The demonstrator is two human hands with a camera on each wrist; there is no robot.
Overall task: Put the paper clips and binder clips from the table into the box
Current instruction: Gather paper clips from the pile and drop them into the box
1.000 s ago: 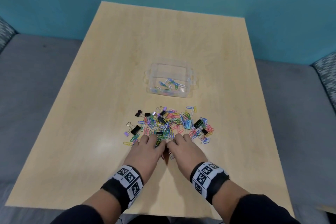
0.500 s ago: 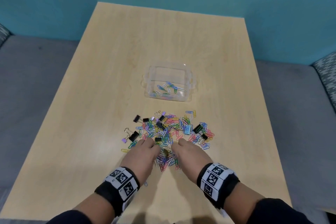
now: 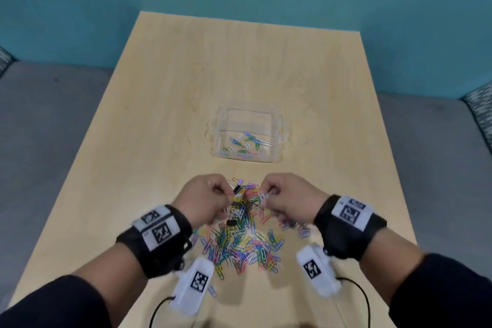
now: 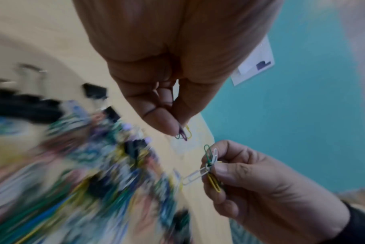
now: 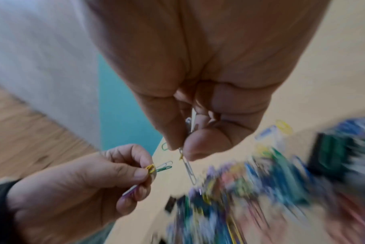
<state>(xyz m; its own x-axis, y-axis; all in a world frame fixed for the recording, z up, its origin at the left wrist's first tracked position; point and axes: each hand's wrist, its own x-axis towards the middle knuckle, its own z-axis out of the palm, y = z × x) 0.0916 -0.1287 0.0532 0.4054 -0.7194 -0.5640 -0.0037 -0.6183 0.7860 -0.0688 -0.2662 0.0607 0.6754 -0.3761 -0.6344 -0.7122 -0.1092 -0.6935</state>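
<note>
A heap of coloured paper clips (image 3: 239,239) with a few black binder clips (image 3: 231,222) lies on the wooden table. My left hand (image 3: 205,197) hovers above its far edge and pinches a small bunch of paper clips (image 4: 183,132) between thumb and fingers. My right hand (image 3: 287,198) is level with it and pinches its own bunch, with a white clip (image 4: 193,177) dangling. The clear plastic box (image 3: 247,117) stands just beyond the hands and holds several paper clips (image 3: 246,142). Both wrist views show the pile blurred below.
The table (image 3: 159,114) has bare wood on the left, right and behind the box. Grey upholstered seating (image 3: 48,128) flanks it on both sides, and a teal wall rises behind. White tagged sensor units (image 3: 195,285) with cables hang under both wrists.
Both hands have lifted off the near edge of the pile and moved forward, each now pinching a few paper clips. The pile has spread toward me.
</note>
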